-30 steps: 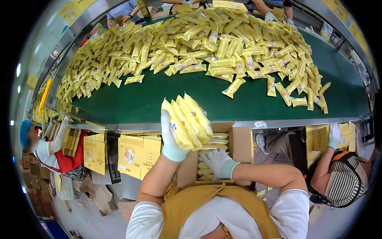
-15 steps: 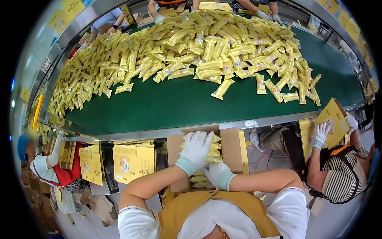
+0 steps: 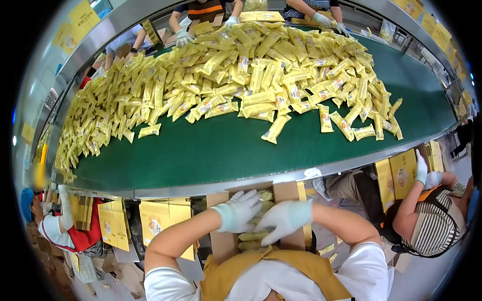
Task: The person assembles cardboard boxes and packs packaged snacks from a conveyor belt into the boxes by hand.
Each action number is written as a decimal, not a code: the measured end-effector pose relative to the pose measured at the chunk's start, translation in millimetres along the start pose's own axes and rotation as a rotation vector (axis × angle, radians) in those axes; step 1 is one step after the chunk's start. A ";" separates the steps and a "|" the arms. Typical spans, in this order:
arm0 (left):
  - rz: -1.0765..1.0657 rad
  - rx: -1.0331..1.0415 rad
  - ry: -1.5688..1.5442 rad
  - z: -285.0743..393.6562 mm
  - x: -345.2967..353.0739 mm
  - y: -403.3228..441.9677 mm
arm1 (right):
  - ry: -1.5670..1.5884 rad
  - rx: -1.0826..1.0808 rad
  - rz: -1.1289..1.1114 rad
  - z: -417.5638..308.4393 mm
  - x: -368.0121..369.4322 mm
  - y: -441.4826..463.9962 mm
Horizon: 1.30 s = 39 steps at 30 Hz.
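Note:
An open cardboard box [image 3: 221, 243] stands in front of my body, its brown flaps folded outward. Yellow-wrapped packets [image 3: 252, 236] lie inside it in a row. My left hand [image 3: 240, 210], in a white glove, reaches over the box's left side with its fingers extended and slightly apart. From the right, my gloved right hand [image 3: 282, 220] comes over the packets, fingers spread and pointing down to the left. Neither hand grips a packet. Both hands hide part of the box's contents.
Beyond the box runs a green conveyor belt [image 3: 201, 158] with a big heap of yellow packets [image 3: 226, 75]. Flat yellow cartons [image 3: 163, 218] stand at left. A co-worker in stripes [image 3: 434, 220] handles cartons at right; another person [image 3: 65, 220] is at left. More people work across the belt.
My hands have moved apart, and the packets that were under my left hand now sit lower in the box. My view has tilted slightly. The right co-worker's carton has been lowered.

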<state>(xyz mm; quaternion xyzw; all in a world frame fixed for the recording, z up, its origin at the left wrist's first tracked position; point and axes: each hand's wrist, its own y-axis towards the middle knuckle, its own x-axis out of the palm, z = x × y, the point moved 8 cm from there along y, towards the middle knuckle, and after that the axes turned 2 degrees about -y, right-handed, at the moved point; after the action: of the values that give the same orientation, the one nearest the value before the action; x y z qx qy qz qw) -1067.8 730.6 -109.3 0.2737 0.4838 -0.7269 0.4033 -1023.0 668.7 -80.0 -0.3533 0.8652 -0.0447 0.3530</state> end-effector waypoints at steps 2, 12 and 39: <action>0.183 0.181 -0.458 -10.0 -45.1 -37.3 | 0.280 -0.054 0.368 23.1 -66.1 -28.9; 1.069 -1.035 0.057 -225.7 47.6 -106.2 | -0.534 0.584 1.062 237.6 -263.2 27.9; 1.230 -1.034 -0.023 -223.9 43.5 -120.2 | -0.164 0.853 1.262 229.5 -105.1 -85.3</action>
<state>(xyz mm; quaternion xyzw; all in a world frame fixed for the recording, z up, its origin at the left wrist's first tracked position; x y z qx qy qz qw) -1191.2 948.3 -171.1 0.2620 0.5174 -0.0610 0.8123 -773.5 712.0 -162.6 0.3722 0.7818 -0.1385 0.4807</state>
